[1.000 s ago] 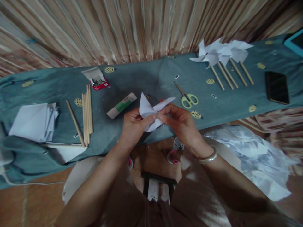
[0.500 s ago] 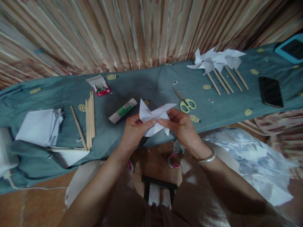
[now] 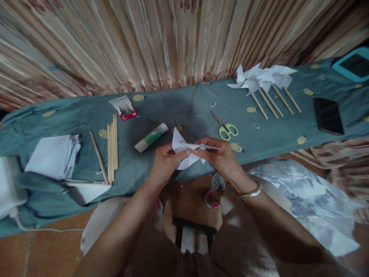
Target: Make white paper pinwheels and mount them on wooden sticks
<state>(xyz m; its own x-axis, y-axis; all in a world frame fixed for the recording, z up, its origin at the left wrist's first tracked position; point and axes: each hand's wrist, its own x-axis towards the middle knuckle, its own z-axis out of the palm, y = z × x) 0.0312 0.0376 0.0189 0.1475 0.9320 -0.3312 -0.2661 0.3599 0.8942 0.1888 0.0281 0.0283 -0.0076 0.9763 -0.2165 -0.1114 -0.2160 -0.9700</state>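
A folded white paper pinwheel [image 3: 182, 149] is held over the near edge of a table draped in teal cloth [image 3: 184, 111]. My left hand [image 3: 165, 161] pinches its centre from the left with thumb and fingers closed. My right hand [image 3: 220, 156], a metal bangle on its wrist, pinches the same centre from the right. The fingertips of both hands meet at the middle of the paper. A glue stick [image 3: 151, 137] lies just beyond the left hand, and green-handled scissors [image 3: 226, 127] lie just beyond the right hand.
Several wooden sticks [image 3: 111, 148] and a stack of white paper squares [image 3: 53, 156] lie at the left. A small red box of pins [image 3: 125, 108] sits behind them. Finished pinwheels on sticks [image 3: 263, 82], a black phone [image 3: 328, 115] and a blue-cased tablet [image 3: 353, 64] are at the right. Striped curtain behind.
The pinwheel has tilted flatter between my fingers, its right blade now edge-on. The view has shifted a little, so the table sits lower in the picture.
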